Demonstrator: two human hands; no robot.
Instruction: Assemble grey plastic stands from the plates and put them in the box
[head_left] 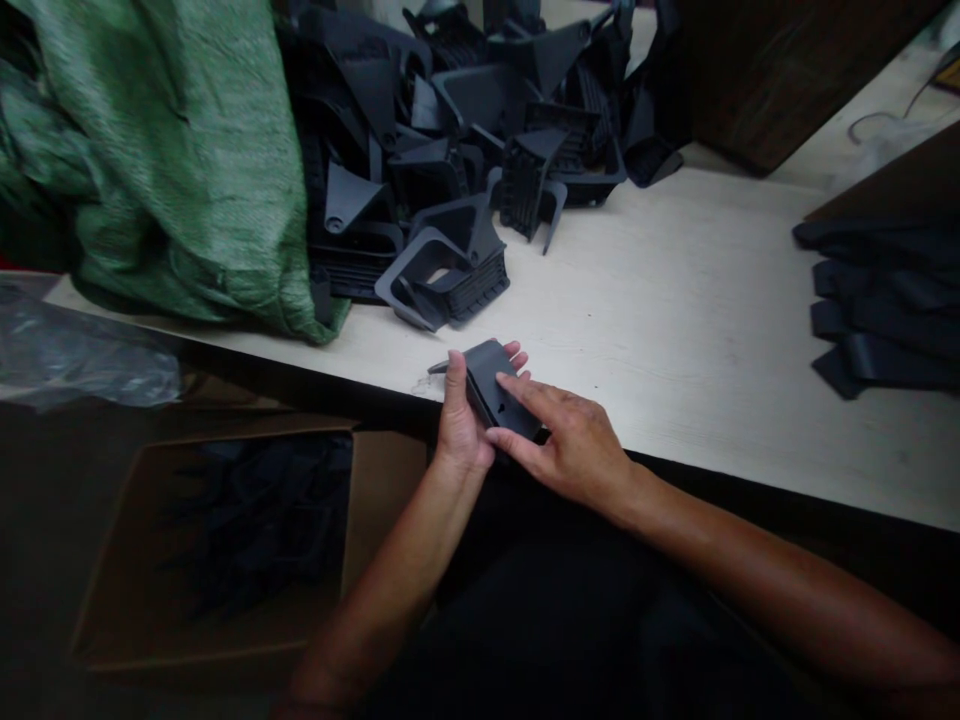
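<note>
A dark grey moulded plastic part [495,385] with a small hole in its flat face lies between my two hands, at the table's front edge. My left hand [463,415] holds it from below and the left, thumb up along its side and fingertips showing past the far edge. My right hand [570,430] grips its near right side, with the index finger laid on the flat face and the thumb at the lower edge. The part's underside is hidden by my hands. Just beyond it, a similar grey plastic part [469,245] rests on the table.
A heap of grey plastic parts [480,100] covers the back of the pale table [712,300], beside a green woven sack [187,150]. Dark flat pieces [892,310] lie at the right. Below left stands a cardboard box [386,490] holding dark parts.
</note>
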